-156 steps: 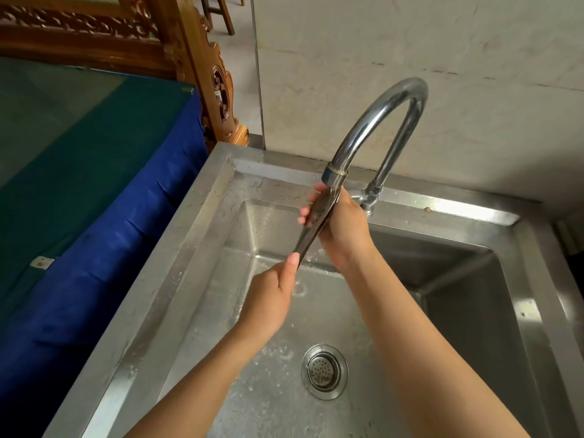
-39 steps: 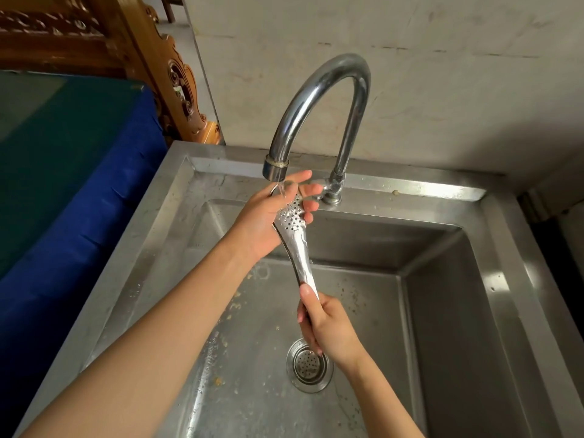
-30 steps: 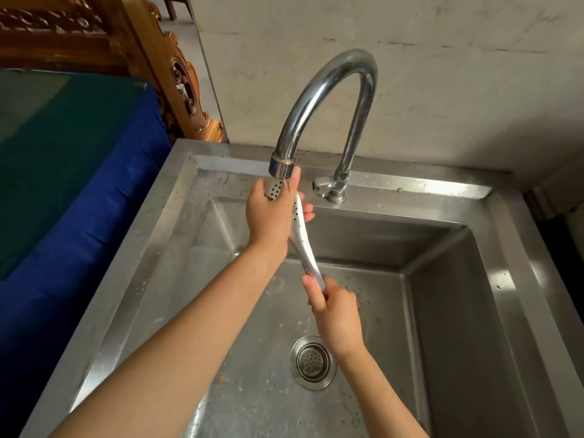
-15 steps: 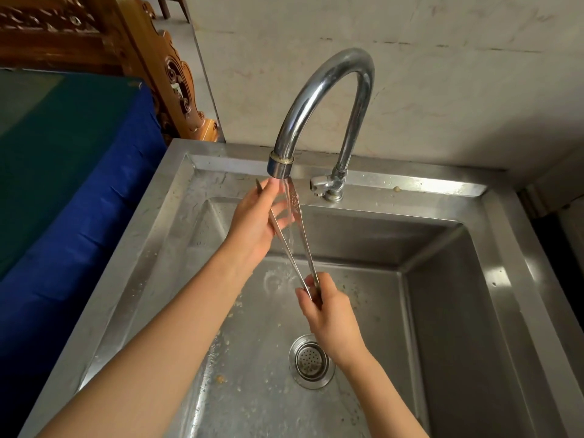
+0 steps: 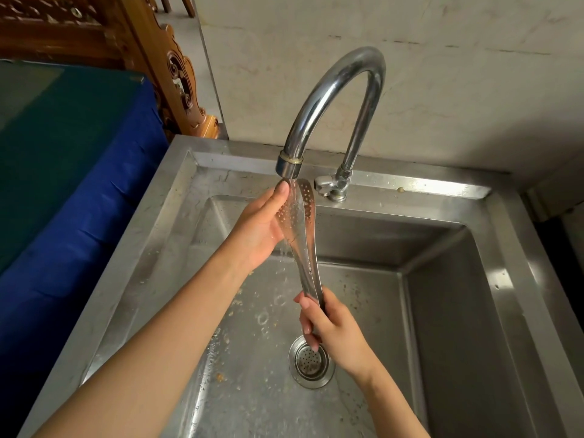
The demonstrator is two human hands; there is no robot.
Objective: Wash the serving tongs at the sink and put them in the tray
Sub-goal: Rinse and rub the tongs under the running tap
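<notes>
The steel serving tongs (image 5: pixel 304 248) stand nearly upright over the basin, their perforated heads right under the spout of the curved tap (image 5: pixel 335 99), where water runs onto them. My right hand (image 5: pixel 331 324) grips their hinge end low down. My left hand (image 5: pixel 257 227) lies against the left perforated head, palm and fingers touching it. The steel sink (image 5: pixel 458 311) is wet, with food bits on its floor. No tray is in view.
The round drain strainer (image 5: pixel 311 363) sits just below my right hand. A blue and green covered table (image 5: pixel 63 172) adjoins the sink's left rim. Carved wooden furniture (image 5: pixel 164 64) stands behind it. A plain wall rises behind the tap.
Five seconds ago my hands were swapped on the tongs. Over the last second the tongs turned under the stream, their arms opened apart, then came nearly together; my left hand kept rubbing the heads.
</notes>
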